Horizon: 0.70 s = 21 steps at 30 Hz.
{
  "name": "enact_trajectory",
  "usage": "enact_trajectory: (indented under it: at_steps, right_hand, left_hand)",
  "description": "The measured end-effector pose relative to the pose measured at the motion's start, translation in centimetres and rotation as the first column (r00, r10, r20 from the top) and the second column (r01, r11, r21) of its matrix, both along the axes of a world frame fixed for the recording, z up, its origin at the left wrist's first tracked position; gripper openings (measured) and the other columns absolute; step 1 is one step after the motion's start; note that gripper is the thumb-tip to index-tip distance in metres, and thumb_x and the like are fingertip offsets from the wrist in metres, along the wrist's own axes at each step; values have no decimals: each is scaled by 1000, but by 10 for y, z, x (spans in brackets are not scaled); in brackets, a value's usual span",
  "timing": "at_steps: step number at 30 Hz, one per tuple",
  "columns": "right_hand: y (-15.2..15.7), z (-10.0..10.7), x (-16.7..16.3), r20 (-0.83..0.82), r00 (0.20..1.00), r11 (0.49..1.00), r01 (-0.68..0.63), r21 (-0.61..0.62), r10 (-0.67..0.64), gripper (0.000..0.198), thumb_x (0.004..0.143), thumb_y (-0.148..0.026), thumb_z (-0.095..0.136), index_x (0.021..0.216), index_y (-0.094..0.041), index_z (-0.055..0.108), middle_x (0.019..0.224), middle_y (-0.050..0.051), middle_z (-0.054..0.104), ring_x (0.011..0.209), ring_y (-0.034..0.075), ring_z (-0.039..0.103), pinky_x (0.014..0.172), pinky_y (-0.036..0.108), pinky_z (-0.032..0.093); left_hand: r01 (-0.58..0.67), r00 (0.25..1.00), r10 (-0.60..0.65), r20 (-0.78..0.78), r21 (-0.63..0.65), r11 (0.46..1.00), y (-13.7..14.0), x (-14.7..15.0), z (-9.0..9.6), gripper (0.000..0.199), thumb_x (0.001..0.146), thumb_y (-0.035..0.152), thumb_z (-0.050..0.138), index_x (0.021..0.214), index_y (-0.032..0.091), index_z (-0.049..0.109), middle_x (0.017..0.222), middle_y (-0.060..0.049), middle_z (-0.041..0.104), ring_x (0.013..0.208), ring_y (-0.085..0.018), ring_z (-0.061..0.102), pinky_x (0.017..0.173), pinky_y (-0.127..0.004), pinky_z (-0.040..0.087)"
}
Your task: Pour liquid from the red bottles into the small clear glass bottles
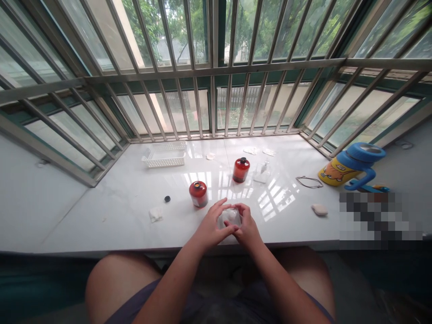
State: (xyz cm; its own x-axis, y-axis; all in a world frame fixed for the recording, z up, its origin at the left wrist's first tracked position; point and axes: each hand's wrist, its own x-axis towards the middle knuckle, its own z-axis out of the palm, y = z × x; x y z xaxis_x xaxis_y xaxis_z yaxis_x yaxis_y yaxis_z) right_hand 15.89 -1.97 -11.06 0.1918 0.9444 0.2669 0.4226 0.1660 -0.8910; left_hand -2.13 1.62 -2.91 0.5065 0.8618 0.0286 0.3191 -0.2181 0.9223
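A small clear container with a whitish top sits between my two hands at the front of the white table. My left hand curves round its left side, thumb across the front. On the other side, the bent fingers of my right hand press against it. My hands hide much of its body. Just beyond my left hand stands a red bottle with its mouth uncovered; a black cap lies to its left. Farther back is another red bottle with a black top, beside a clear bottle.
A white perforated basket stands at the back left. Crumpled white tissue lies at the left, with more white scraps at the back. On the right are a cord loop, a beige oval object and a blue-yellow flask. Window bars enclose the table.
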Motion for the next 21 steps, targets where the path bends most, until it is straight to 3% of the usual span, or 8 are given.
enact_trajectory:
  at_steps: [3, 8, 14, 18, 21]
  right_hand:
    - [0, 2, 0, -4, 1000, 1000, 3, -19, -3, 62, 84, -53, 79, 132, -26, 49, 130, 11, 66, 114, 30, 70, 95, 44, 60]
    - [0, 2, 1, -12, 1000, 999, -15, -49, 15, 61, 83, -48, 78, 132, -26, 50, 128, 10, 67, 110, 29, 70, 93, 43, 59]
    - [0, 4, 0, 17, 1000, 998, 3, -58, -2, 58, 80, -42, 76, 130, -26, 51, 126, 10, 67, 109, 29, 70, 93, 43, 58]
    - [0, 5, 0, 17, 1000, 998, 11, -58, -10, 57, 81, -47, 76, 128, -26, 53, 125, 9, 68, 110, 29, 69, 95, 43, 58]
    - [0, 5, 1, 15, 1000, 998, 9, -56, -9, 57, 81, -49, 78, 127, -26, 55, 123, 8, 68, 108, 29, 69, 95, 43, 58]
  left_hand:
    - [-50, 999, 50, 6, -5, 999, 1, 4, 2, 39, 81, 25, 84, 117, 26, 69, 160, -9, 54, 150, -33, 51, 125, -53, 40]
    - [-59, 998, 59, 10, -4, 998, 6, 10, 0, 46, 83, 17, 76, 127, 28, 70, 154, -9, 60, 146, -30, 55, 125, -52, 41]
    - [-169, 979, 162, 124, 54, 984, 9, 15, 8, 19, 78, 20, 86, 94, 23, 75, 135, -8, 70, 128, -29, 66, 118, -50, 47]
    - [-215, 944, 186, 271, 81, 973, 8, 12, 16, 19, 84, 30, 85, 99, 23, 75, 127, -10, 71, 123, -28, 68, 114, -48, 50]
    - [-235, 941, 195, 275, 123, 964, 8, 8, 19, 22, 86, 29, 84, 105, 23, 77, 127, -11, 71, 123, -29, 68, 114, -49, 50]
